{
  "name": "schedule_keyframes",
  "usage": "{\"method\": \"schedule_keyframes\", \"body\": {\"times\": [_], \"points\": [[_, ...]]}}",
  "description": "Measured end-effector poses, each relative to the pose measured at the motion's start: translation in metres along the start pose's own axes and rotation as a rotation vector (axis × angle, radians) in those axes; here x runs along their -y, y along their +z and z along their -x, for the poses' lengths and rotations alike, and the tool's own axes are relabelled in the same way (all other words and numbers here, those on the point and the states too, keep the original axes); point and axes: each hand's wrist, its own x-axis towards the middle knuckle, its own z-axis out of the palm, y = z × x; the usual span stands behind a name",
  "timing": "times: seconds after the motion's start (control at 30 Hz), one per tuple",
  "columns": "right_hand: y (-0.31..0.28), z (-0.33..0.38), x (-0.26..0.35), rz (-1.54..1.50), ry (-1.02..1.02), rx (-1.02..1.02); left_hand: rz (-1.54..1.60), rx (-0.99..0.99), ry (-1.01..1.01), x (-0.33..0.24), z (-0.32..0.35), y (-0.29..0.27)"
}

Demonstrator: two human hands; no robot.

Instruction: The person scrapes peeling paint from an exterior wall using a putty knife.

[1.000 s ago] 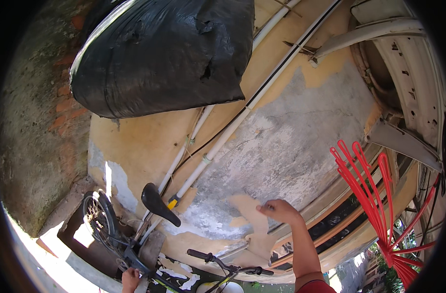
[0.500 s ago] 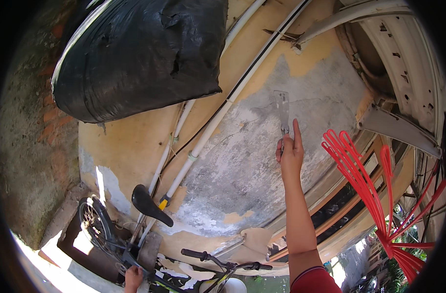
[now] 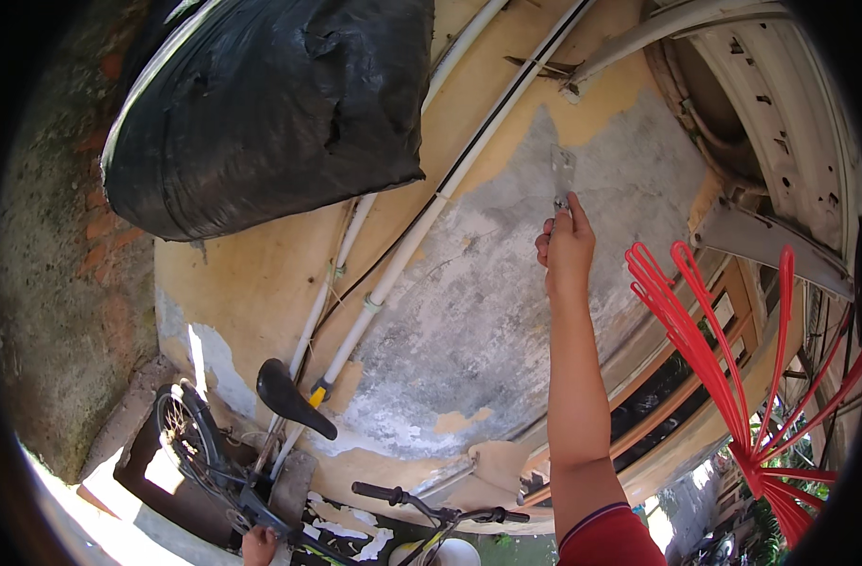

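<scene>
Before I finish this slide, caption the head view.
The right hand holds a flat-bladed scraper up at a patchy, peeling wall, left hand low beside a bicycle.

Right sleeve [image 3: 618, 541]: short, red cloth
Sleeve hem [image 3: 591, 520]: narrow dark band
Right hand [image 3: 569, 243]: bare
Left hand [image 3: 258, 546]: bare

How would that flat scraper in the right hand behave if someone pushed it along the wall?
The scraper is probably fairly stiff, perhaps with a little give, since it looks thin, flat and straight. It is likely light, as the right hand alone holds it up. It might catch in places, because the wall looks rough and patchy.
</scene>
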Motion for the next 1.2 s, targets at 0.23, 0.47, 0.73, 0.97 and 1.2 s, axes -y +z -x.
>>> {"method": "schedule_keyframes", "body": {"times": [0.23, 0.47, 0.73, 0.97, 1.2], "points": [[-0.007, -0.034, -0.015, 0.069, -0.107, -0.004, 0.009, 0.025, 0.001, -0.034, -0.003, -0.015], [0.009, -0.007, 0.009, -0.048, 0.015, -0.019, -0.013, 0.019, 0.016, -0.031, -0.005, -0.013], [-0.012, -0.034, 0.003, -0.052, -0.055, -0.077, 0.011, 0.005, 0.028, -0.009, -0.01, -0.007], [-0.008, -0.066, 0.038, -0.126, -0.063, -0.121, 0.049, -0.066, 0.042, -0.01, -0.017, -0.014], [-0.033, -0.073, 0.027, 0.017, -0.116, -0.19, -0.023, -0.061, 0.061, -0.009, -0.026, -0.007]]}}
